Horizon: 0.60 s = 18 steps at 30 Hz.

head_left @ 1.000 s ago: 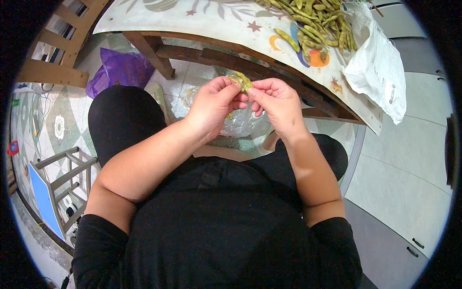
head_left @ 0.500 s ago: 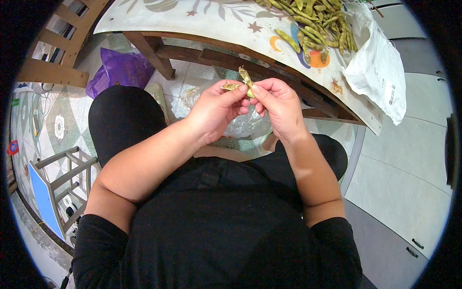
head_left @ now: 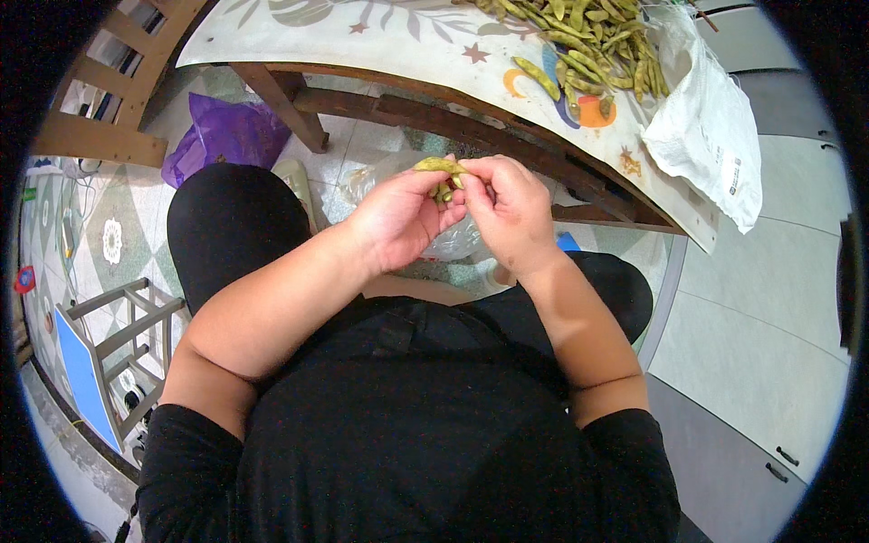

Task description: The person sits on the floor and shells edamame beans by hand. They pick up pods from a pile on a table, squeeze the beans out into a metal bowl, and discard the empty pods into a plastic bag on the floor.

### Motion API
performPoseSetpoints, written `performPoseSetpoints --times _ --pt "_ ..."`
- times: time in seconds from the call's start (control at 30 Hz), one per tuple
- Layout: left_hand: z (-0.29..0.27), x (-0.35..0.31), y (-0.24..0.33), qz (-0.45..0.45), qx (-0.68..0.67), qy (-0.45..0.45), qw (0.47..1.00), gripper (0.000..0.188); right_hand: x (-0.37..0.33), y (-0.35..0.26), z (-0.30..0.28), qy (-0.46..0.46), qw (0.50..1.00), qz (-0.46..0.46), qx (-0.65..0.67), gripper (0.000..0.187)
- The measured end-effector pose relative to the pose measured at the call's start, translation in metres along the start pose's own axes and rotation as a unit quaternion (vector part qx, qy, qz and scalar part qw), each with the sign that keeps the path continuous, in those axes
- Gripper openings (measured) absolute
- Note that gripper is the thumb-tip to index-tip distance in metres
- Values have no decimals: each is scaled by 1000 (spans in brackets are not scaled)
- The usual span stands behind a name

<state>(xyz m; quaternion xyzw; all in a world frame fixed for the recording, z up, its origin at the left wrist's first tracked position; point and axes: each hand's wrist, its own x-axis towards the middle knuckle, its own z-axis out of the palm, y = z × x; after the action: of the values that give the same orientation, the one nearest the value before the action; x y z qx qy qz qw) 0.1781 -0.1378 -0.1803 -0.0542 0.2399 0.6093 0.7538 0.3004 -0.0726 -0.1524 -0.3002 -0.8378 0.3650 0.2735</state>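
Observation:
A yellow-green soybean pod (head_left: 436, 165) lies across my fingertips above my lap. My left hand (head_left: 394, 217) grips its left part between thumb and fingers. The pod's right end is pinched by my right hand (head_left: 516, 213), whose fingers are bent with the back of the hand partly upward. Small green beans (head_left: 444, 193) show below the pod, among the curled fingers of my left hand. Under both hands, a clear plastic bag (head_left: 457, 240) sits near the floor, partly hidden by them.
Ahead, a table (head_left: 362, 41) with a printed white cover bears a heap of pods (head_left: 602, 36) beside a white woven sack (head_left: 711, 136). A purple bag (head_left: 226, 136) lies on the floor left of the table leg. A blue-topped stool (head_left: 86, 371) is at left, grey cabinets (head_left: 751, 299) at right.
The split pod pieces held upright between my fingertips are no longer seen. A whole-looking pod now lies sideways there, beans show in my left fingers, and my right hand has turned inward.

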Motion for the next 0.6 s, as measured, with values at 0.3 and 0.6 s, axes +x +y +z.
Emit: performPoseSetpoints --times 0.3,0.6 --pt "-2 4 3 10 69 45 997 13 0 3 3 -15 992 101 78 15" --pt "-5 3 13 47 40 61 996 23 6 10 -16 29 983 173 50 15"
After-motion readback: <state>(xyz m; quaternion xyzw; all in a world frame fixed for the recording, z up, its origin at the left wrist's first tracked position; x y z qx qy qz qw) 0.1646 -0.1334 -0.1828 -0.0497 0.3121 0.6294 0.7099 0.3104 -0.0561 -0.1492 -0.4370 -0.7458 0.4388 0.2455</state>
